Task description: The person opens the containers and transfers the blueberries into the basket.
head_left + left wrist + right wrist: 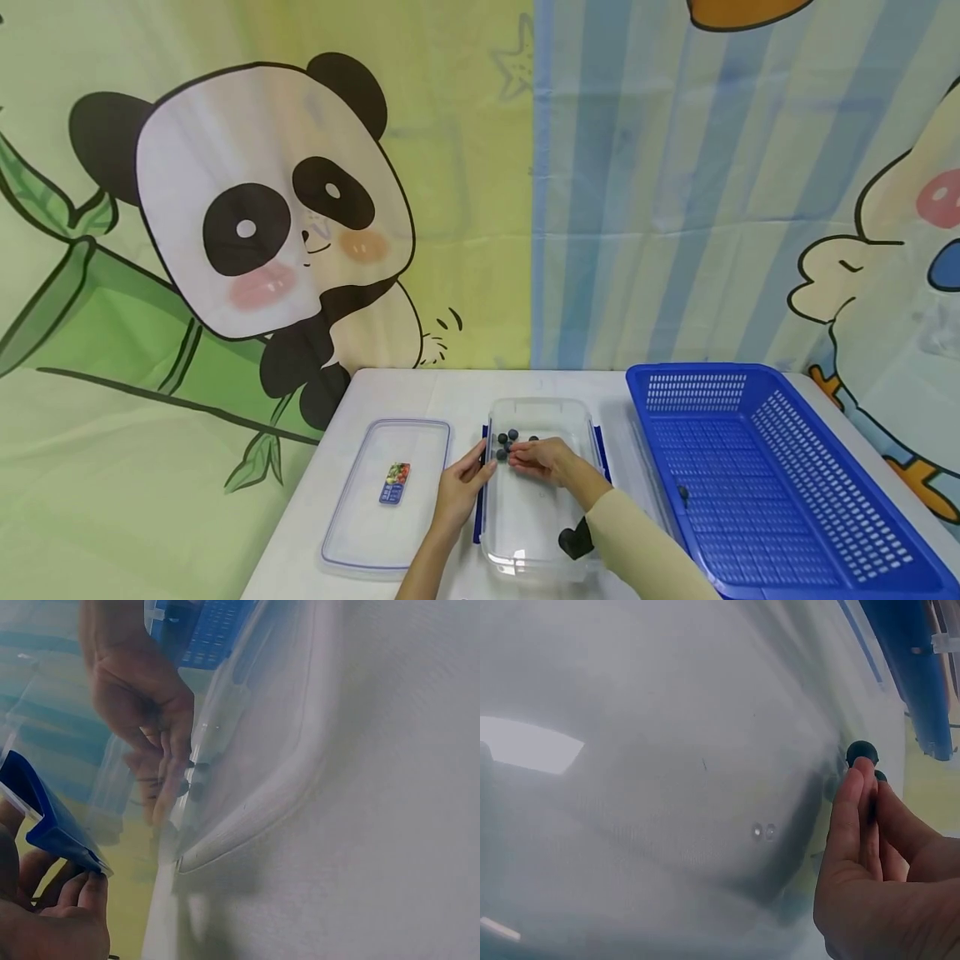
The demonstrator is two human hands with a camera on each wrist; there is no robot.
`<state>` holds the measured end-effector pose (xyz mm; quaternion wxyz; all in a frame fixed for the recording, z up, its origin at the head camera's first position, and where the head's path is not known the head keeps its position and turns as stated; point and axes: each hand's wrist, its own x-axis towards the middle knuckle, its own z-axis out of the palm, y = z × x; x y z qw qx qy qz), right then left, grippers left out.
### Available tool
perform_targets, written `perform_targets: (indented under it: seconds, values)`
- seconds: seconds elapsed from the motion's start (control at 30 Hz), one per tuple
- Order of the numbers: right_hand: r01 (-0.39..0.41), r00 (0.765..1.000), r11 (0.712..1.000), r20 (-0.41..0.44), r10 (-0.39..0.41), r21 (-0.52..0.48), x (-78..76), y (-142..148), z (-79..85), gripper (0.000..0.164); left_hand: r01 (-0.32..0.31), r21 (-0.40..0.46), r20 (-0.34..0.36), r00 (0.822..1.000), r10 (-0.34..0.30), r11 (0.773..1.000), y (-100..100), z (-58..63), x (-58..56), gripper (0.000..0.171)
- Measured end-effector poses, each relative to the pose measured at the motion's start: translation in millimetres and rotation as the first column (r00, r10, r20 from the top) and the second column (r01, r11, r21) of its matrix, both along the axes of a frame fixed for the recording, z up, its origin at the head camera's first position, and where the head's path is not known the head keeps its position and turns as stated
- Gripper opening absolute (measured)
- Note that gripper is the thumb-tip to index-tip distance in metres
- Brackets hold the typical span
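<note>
A clear plastic container (540, 517) with blue side latches stands on the white table. Several dark round blueberries (502, 438) are grouped near its left wall. At that wall my left hand (459, 492) grips the container's side, its fingertips against the blue latch (56, 825) in the left wrist view. My right hand (546, 460) reaches down into the container. Thumb and fingers come together around a small dark blueberry (880, 776), partly hidden by them, and another blueberry sits just beyond the fingertips.
A clear lid (352, 517) with a bluish seal and a small sticker lies left of the container. On the right stands a blue perforated basket (750, 492) with one blueberry (683, 492) in it. Behind the table hangs a cartoon-printed curtain (465, 167).
</note>
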<state>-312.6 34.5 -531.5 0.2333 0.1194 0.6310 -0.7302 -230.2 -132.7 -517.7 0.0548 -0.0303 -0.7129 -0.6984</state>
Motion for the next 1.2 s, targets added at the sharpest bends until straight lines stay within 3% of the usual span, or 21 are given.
perform_targets:
  seconds: [0.23, 0.5, 0.67, 0.87, 1.1, 1.2]
  values:
    - [-0.014, 1.000, 1.000, 0.000, 0.014, -0.016, -3.5, 1.3, -1.1, 0.025, 0.014, -0.006, 0.015, 1.000, -0.014, 1.000, -1.3, -1.2, -1.9, 0.052]
    - [-0.057, 0.998, 0.998, -0.013, 0.056, -0.014, -5.5, -0.7, -4.0, 0.030, -0.006, 0.021, 0.012, 1.000, 0.006, 1.000, -5.3, -26.6, -14.4, 0.052]
    - [-0.054, 0.998, 0.998, -0.023, 0.054, 0.019, -6.5, -1.0, -6.0, 0.028, -0.009, 0.008, 0.018, 1.000, 0.009, 1.000, -4.2, -32.9, -17.7, 0.054]
    - [-0.072, 0.997, 0.997, -0.025, 0.073, 0.028, -6.5, -1.7, -4.6, 0.028, 0.002, 0.005, 0.034, 0.999, -0.003, 1.000, -5.1, -27.3, -16.5, 0.053]
    - [-0.092, 0.995, 0.996, -0.027, 0.093, 0.023, -6.5, -1.3, -4.0, 0.027, 0.024, -0.011, 0.026, 0.999, -0.023, 1.000, -3.0, -5.7, -6.1, 0.051]
    - [-0.103, 0.994, 0.995, -0.034, 0.104, 0.009, -6.1, -0.7, -3.7, 0.027, 0.019, -0.007, 0.036, 0.999, -0.019, 1.000, -2.1, -2.3, -3.7, 0.050]
